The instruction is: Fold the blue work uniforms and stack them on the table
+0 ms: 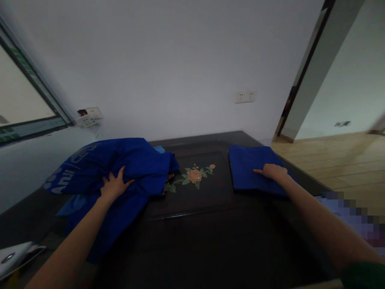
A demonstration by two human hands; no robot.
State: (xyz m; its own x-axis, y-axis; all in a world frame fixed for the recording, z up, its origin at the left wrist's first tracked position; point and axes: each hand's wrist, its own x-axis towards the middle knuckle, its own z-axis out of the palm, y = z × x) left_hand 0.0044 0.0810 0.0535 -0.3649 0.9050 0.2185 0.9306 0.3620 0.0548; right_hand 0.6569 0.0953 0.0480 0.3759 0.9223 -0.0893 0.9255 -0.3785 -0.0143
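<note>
A rumpled heap of blue fabric (144, 164) with pale printed lettering lies on the left of a dark table (192, 241). My left hand (114, 185) rests on it with fingers spread. Lighter blue cloth (73, 204) shows from under the heap. On the right lies a flat, neatly folded blue cloth (245, 168). My right hand (274, 173) presses on its top, one digit stretched out to the left and the other fingers partly hidden from view.
A painted flower (194, 176) decorates the tabletop between the fabrics. A white object (15, 257) with a cable sits at the lower left. Behind the table is a wall with sockets (246, 96); a window (27, 92) is at left. A blurred-out purplish patch (351, 216) lies at right.
</note>
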